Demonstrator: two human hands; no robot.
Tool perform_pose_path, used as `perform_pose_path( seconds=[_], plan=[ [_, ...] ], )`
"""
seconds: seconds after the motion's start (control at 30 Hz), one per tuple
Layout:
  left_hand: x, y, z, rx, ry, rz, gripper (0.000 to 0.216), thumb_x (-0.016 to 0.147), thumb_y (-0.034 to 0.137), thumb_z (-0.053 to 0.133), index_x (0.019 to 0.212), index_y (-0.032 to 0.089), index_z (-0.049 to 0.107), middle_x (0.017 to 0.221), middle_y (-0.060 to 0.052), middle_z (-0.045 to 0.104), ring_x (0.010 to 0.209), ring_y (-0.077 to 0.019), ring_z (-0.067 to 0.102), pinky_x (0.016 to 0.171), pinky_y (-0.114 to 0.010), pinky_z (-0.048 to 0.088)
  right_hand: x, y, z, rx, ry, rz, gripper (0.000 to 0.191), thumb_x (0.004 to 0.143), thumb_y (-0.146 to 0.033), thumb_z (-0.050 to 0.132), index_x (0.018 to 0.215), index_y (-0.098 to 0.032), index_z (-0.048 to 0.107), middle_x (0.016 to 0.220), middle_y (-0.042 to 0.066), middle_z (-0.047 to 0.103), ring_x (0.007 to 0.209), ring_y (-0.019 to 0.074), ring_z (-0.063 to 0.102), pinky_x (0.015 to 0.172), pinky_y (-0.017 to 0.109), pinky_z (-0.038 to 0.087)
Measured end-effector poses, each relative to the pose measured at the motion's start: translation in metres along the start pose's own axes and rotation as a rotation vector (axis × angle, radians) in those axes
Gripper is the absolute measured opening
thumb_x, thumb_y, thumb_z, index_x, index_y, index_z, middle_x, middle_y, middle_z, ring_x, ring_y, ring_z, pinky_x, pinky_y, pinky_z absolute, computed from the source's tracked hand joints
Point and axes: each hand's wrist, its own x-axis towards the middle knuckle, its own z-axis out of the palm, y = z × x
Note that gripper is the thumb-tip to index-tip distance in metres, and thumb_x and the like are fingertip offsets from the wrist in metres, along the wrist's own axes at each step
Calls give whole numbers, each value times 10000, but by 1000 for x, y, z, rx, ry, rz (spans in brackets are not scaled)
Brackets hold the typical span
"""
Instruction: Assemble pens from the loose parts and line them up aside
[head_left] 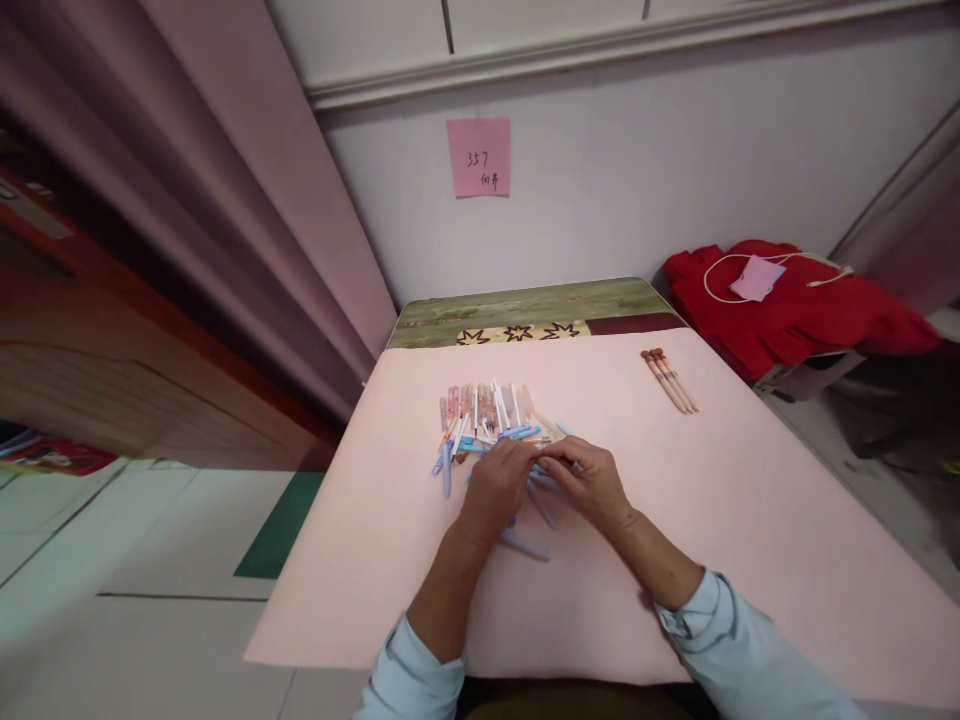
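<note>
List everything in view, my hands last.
Note: one, pink, on wall
Curtain: one, mauve, left
Wood panel: one, brown, far left
Patch: one, green, left floor
Table: one, mostly green, by wall
Sheet: one, pale pink, on table
Pen parts: many, mixed colours, around hands
Pens: three, beige-brown, sheet's right
Cloth: one, red, right
Cable: one, white, on cloth
Paper: one, pink, on cloth
Sleeves: two, light blue, bottom
Left hand: one, bare, over pen parts
Right hand: one, bare, beside left
</note>
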Motion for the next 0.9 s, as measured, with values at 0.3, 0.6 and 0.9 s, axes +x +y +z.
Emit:
perform_pose_path(
  seconds=[0.3, 0.6, 0.9],
  plan=[
    [-6, -7, -9, -235, 136, -270, 86, 900, 245, 573, 910, 212, 652, 856, -30, 702, 804, -158, 665, 754, -295, 534, 3, -4, -1, -30, 55, 62, 174, 873, -344, 596, 865, -221, 718, 813, 41, 696, 669, 152, 611, 641, 269, 507],
    [-16, -31, -28, -50, 306, -356, 97, 881, 212, 575, 911, 199, 666, 884, -32, 693, 840, -152, 652, 776, -280, 520, -1, 0, 0, -200, 102, 78, 211, 893, -374, 587, 843, -227, 729, 751, 21, 674, 632, 134, 590, 610, 248, 453],
    [-25, -35, -31, 41, 229, -383, 118, 872, 222, 577, 925, 212, 682, 857, -31, 696, 811, -162, 649, 760, -293, 518, -3, -13, 23, -439, -96, -103, 145, 906, -292, 554, 902, -253, 694, 835, 22, 700, 772, 163, 638, 679, 264, 455]
  ],
)
